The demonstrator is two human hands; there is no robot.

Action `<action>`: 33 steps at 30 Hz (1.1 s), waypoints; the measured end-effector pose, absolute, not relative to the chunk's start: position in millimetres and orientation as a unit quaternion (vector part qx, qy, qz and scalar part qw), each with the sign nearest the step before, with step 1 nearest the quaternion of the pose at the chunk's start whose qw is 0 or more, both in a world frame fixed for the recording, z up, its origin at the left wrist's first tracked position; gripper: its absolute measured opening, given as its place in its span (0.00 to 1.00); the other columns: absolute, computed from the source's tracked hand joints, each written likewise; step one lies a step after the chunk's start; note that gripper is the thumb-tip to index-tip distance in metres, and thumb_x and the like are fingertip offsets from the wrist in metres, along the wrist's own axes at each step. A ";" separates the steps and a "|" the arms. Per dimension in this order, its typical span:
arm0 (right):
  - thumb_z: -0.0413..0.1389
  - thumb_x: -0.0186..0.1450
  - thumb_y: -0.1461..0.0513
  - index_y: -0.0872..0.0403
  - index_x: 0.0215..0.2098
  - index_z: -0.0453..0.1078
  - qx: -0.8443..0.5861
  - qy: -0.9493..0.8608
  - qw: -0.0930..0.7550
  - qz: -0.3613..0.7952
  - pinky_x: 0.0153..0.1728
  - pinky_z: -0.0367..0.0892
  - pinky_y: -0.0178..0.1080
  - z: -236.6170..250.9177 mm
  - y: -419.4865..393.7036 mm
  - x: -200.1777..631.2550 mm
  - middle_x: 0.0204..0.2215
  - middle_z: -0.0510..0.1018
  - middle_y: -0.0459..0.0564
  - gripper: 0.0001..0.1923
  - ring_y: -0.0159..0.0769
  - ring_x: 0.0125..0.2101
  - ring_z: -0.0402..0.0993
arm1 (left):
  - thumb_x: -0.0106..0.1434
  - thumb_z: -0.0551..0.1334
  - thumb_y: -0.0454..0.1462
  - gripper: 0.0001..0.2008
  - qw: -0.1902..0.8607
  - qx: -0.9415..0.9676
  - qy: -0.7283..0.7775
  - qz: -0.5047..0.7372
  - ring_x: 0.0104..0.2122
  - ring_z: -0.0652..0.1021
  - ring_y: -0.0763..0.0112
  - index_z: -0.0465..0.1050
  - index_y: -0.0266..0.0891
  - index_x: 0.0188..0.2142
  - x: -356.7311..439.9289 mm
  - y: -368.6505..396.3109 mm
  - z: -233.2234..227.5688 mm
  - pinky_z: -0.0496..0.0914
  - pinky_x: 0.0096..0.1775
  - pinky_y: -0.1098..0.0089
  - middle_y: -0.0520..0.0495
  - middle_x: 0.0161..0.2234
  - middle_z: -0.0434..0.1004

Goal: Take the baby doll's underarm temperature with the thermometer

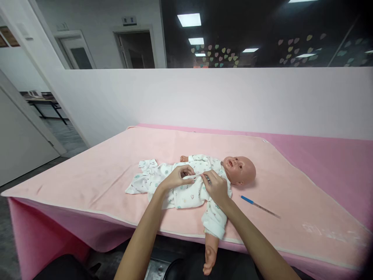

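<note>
Head view: we judge the work is at the front of the doll's [233, 169] suit [186, 190], where both hands meet on its chest. The doll lies on its back on the pink surface [87, 171], head to the right, one arm hanging over the near edge. Our left hand [176, 178] and right hand [216, 187] each pinch a white strip of cloth, fingers closed on it, forearms reaching in from below. Next calls for a steady, small pull. A pen [259, 206] lies near the head.
</note>
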State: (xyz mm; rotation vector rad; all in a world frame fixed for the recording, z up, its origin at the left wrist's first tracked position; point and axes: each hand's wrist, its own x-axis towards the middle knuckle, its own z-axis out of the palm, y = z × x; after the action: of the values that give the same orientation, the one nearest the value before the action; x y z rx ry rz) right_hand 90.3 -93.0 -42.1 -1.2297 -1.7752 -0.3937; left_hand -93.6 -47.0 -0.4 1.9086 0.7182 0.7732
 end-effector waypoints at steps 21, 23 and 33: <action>0.49 0.66 0.59 0.54 0.31 0.69 -0.507 -0.722 0.448 -0.146 0.25 0.55 0.31 -41.1 -93.9 90.9 0.27 0.75 0.45 0.10 0.27 0.26 0.69 | 0.49 0.66 0.39 0.14 0.402 0.796 0.335 0.303 0.36 0.76 0.66 0.76 0.36 0.36 -97.9 -43.5 -6.4 0.69 0.37 0.70 0.46 0.35 0.78; 0.49 0.66 0.59 0.53 0.31 0.69 -0.509 -0.722 0.446 -0.143 0.25 0.55 0.31 -41.3 -94.0 90.6 0.27 0.75 0.45 0.10 0.27 0.26 0.70 | 0.49 0.66 0.38 0.15 0.391 0.813 0.325 0.284 0.38 0.75 0.65 0.75 0.37 0.38 -99.8 -43.6 -3.9 0.68 0.41 0.70 0.46 0.38 0.77; 0.48 0.66 0.58 0.53 0.31 0.70 -0.511 -0.721 0.446 -0.140 0.25 0.55 0.31 -40.6 -94.0 90.6 0.26 0.75 0.45 0.12 0.27 0.25 0.69 | 0.55 0.61 0.42 0.12 0.343 0.835 0.328 0.280 0.36 0.74 0.66 0.76 0.38 0.35 -96.6 -49.4 2.5 0.66 0.38 0.71 0.49 0.35 0.77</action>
State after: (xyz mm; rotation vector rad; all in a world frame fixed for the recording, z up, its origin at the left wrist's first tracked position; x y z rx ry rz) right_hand 90.6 -94.0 -40.6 -1.2659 -1.7853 -0.3478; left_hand -96.6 -49.4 2.5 2.1694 0.8520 0.7288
